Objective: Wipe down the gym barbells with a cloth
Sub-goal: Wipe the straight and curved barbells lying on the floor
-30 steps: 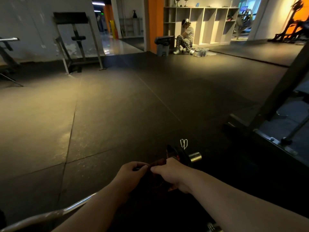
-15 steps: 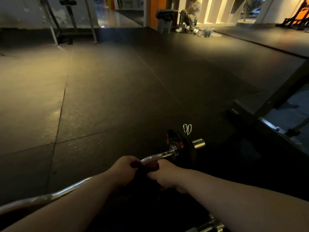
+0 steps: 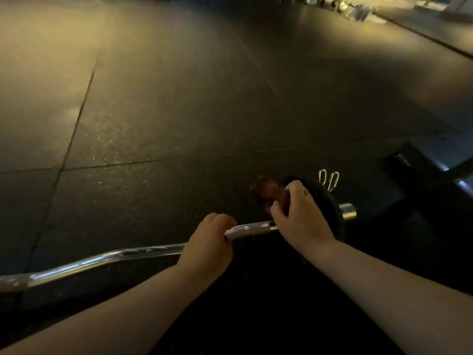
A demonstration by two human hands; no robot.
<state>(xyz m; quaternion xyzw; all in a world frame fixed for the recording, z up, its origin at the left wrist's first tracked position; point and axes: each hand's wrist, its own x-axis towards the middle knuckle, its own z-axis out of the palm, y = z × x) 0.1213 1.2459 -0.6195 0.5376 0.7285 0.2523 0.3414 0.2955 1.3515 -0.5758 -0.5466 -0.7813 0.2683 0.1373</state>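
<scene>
A chrome curl barbell (image 3: 107, 258) lies across the dark rubber floor from the lower left to the right. At its right end sits a black weight plate (image 3: 330, 208) with the bar's silver sleeve end (image 3: 347, 210) poking out. My left hand (image 3: 208, 245) grips the bar shaft just left of the plate. My right hand (image 3: 300, 216) holds a dark red cloth (image 3: 266, 192) bunched against the inner face of the plate. Much of the cloth is hidden by my fingers.
A silver spring collar clip (image 3: 329, 179) lies on the floor just behind the plate. A dark metal rack base (image 3: 422, 170) runs along the right. Rubber floor tiles (image 3: 166, 98) stretch ahead, and small items sit at the far top right (image 3: 358, 11).
My right hand has moved with the cloth from the bar shaft up to the weight plate. My left hand stays on the bar. The camera has tilted further down.
</scene>
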